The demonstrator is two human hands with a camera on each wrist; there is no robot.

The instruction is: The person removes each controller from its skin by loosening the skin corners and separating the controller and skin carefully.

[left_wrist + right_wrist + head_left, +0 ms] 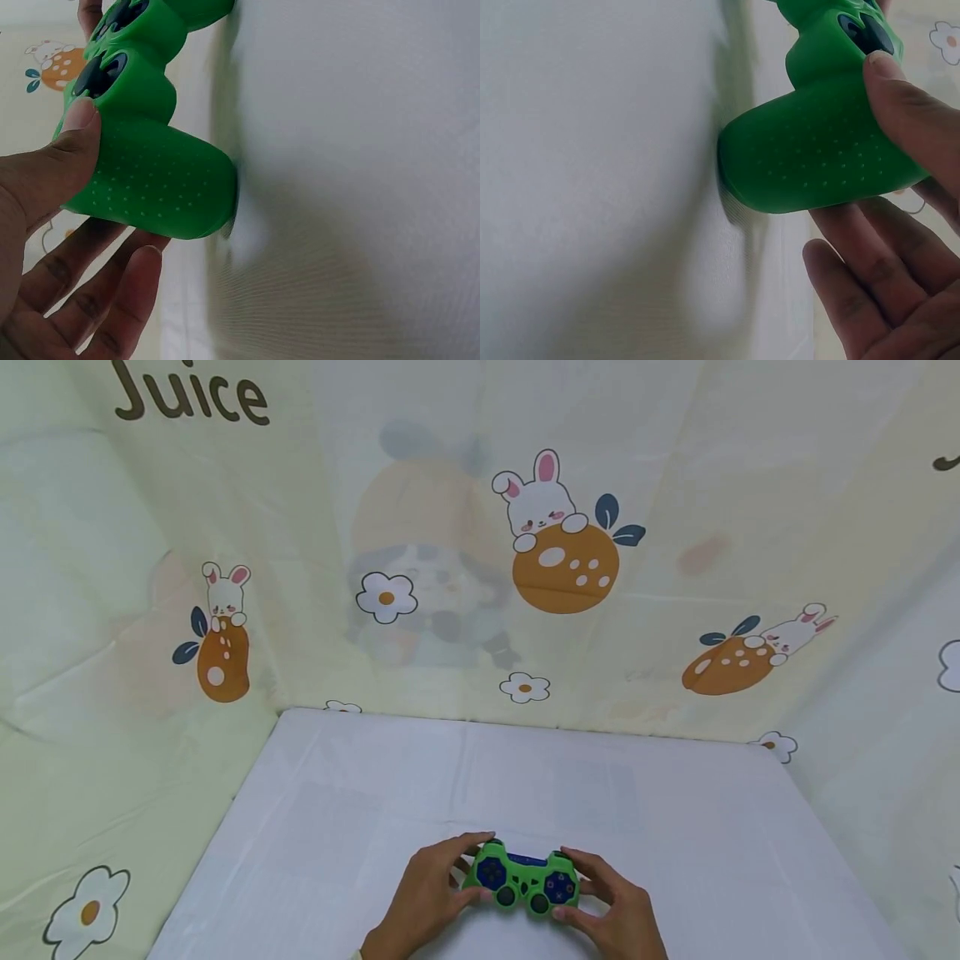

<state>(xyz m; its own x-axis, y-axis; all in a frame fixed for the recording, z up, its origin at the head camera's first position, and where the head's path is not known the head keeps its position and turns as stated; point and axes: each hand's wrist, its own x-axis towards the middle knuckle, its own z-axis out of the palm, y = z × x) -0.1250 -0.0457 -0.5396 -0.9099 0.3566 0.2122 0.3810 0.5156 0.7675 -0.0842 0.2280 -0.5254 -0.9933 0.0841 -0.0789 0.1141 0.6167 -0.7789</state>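
A green game controller with dark blue button pads and two black thumbsticks is held between both hands near the front of the table. My left hand grips its left end, thumb on the face beside a stick and index finger at the top edge. On the other end, my right hand grips it in the same way. The left wrist view shows the dotted left handle with its tip right at the white surface. In the right wrist view the right handle likewise meets the surface, the lower fingers beneath it.
The table has a white cover. Behind it hangs a pale cloth wall printed with rabbits, oranges and flowers. Similar cloth closes in the left side and the right side.
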